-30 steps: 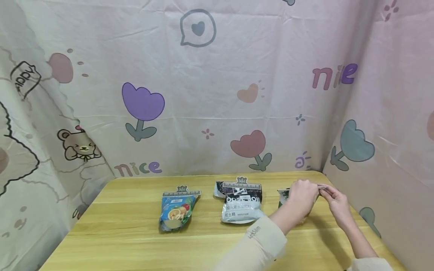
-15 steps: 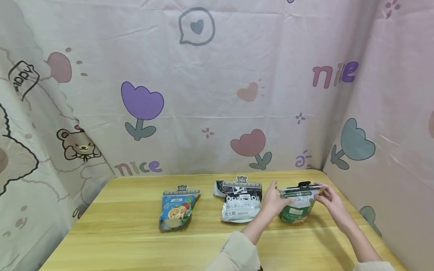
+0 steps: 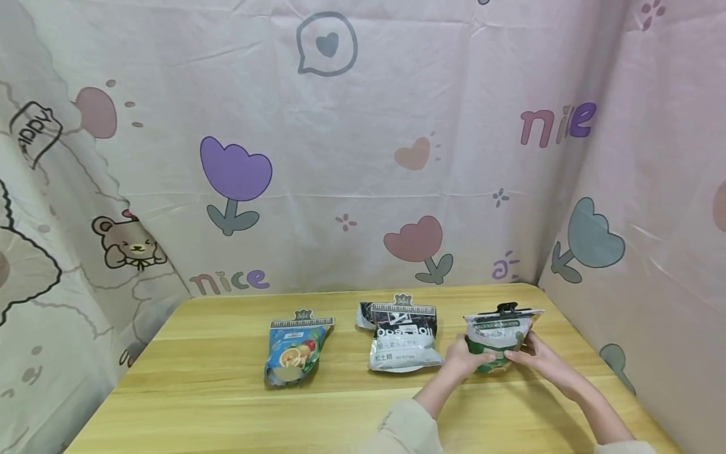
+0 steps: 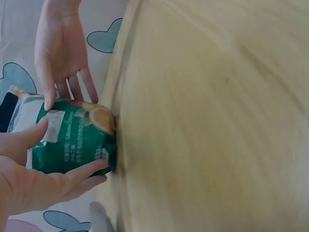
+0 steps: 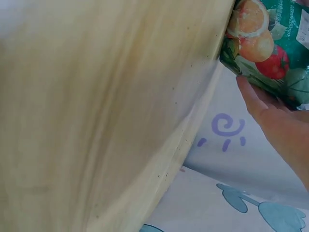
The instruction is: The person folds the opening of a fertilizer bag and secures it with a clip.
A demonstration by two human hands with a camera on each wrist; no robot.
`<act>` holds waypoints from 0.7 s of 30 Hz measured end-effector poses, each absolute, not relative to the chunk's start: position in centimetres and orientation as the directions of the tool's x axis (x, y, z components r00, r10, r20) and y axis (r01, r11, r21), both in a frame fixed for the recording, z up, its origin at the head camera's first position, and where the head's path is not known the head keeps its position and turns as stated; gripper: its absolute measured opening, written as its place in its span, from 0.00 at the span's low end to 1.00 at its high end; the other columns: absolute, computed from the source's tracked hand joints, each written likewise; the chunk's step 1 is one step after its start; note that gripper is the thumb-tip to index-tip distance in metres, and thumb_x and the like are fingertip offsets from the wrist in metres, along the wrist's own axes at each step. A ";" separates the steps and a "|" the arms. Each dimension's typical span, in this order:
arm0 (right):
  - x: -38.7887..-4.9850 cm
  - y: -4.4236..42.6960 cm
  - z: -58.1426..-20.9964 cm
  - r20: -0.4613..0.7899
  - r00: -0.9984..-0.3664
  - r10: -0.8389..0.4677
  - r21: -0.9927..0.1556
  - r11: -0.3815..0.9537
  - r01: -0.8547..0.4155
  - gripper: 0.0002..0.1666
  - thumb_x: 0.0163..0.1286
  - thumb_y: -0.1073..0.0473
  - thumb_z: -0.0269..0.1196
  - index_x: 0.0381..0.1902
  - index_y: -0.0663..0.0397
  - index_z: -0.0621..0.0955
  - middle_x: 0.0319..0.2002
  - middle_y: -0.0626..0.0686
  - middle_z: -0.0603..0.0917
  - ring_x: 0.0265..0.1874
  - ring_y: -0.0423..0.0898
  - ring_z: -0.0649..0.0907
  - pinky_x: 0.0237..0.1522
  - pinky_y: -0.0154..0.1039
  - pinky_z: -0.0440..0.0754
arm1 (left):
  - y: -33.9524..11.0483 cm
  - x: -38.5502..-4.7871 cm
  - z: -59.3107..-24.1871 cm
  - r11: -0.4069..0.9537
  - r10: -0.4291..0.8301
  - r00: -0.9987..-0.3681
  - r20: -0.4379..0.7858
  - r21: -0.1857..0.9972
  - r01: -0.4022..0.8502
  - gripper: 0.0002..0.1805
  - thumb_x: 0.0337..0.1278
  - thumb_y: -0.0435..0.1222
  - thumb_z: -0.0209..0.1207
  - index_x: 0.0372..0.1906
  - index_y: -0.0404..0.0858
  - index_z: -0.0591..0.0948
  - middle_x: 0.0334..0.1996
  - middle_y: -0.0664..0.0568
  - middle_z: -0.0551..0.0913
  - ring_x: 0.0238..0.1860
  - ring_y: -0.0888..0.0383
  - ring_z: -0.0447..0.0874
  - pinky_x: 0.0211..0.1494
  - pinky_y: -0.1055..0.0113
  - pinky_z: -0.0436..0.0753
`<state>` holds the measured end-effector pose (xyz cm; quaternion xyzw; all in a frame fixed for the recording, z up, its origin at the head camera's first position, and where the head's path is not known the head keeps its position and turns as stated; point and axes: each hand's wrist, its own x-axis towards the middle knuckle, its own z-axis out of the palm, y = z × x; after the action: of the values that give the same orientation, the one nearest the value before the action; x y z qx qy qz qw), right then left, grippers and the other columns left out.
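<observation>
A green and white pouch [image 3: 491,343] with printed fruit stands at the right of the table, its top edge held by a black clip [image 3: 507,308]. My left hand [image 3: 461,360] holds the pouch's left side, thumb on the front. My right hand [image 3: 541,360] holds the other side, its thumb also on the front and fingers reaching behind. In the left wrist view, the left hand [image 4: 43,179] and right hand [image 4: 63,53] flank the green pouch [image 4: 72,137]. The right wrist view shows the right hand [image 5: 280,125] against its printed side [image 5: 270,43].
A black and white pouch [image 3: 403,350] with a piano-patterned clip [image 3: 403,308] lies mid-table. Further left is a blue pouch [image 3: 295,353] with a similar clip [image 3: 302,323]. Printed cloth [image 3: 317,157] hangs behind and beside the wooden table [image 3: 227,403].
My left hand has come down from the green pouch's top to its lower left side. The right hand has left the top corner and slid down the right side. The black clip is now uncovered.
</observation>
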<state>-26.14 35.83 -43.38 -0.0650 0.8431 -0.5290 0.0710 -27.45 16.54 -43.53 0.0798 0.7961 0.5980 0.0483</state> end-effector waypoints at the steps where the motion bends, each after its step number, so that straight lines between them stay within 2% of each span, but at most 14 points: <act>1: -26.2 35.8 -43.4 -0.048 -0.982 -0.184 -0.900 0.434 -0.038 0.48 0.67 0.55 0.56 0.66 0.74 0.40 0.62 0.78 0.49 0.60 0.73 0.53 0.57 0.65 0.56 | 16.7 -27.4 -43.7 0.266 0.171 -0.985 0.020 0.962 0.066 0.25 0.42 0.34 0.69 0.46 0.30 0.72 0.36 0.43 0.79 0.40 0.49 0.78 0.46 0.57 0.78; 12: -26.5 36.9 -43.0 -0.050 -0.986 -0.158 -0.861 0.507 -0.038 0.48 0.67 0.55 0.57 0.65 0.77 0.41 0.60 0.77 0.54 0.57 0.72 0.60 0.54 0.61 0.64 | 18.3 -27.1 -43.9 0.209 0.081 -0.996 0.043 0.976 0.059 0.25 0.42 0.36 0.69 0.46 0.32 0.72 0.39 0.41 0.79 0.42 0.45 0.78 0.46 0.54 0.78; 21: -26.2 38.3 -42.9 -0.073 -0.984 -0.164 -0.856 0.516 -0.023 0.47 0.69 0.55 0.54 0.64 0.79 0.39 0.60 0.81 0.51 0.59 0.76 0.54 0.55 0.65 0.59 | 19.9 -26.7 -44.2 0.217 0.077 -0.996 0.042 0.974 0.058 0.24 0.48 0.36 0.67 0.49 0.30 0.72 0.41 0.40 0.78 0.45 0.45 0.77 0.49 0.54 0.76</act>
<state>-26.17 38.28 -42.86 -0.0539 0.8677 -0.4888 0.0723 -26.70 19.90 -44.19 0.0433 0.7800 0.6243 0.0076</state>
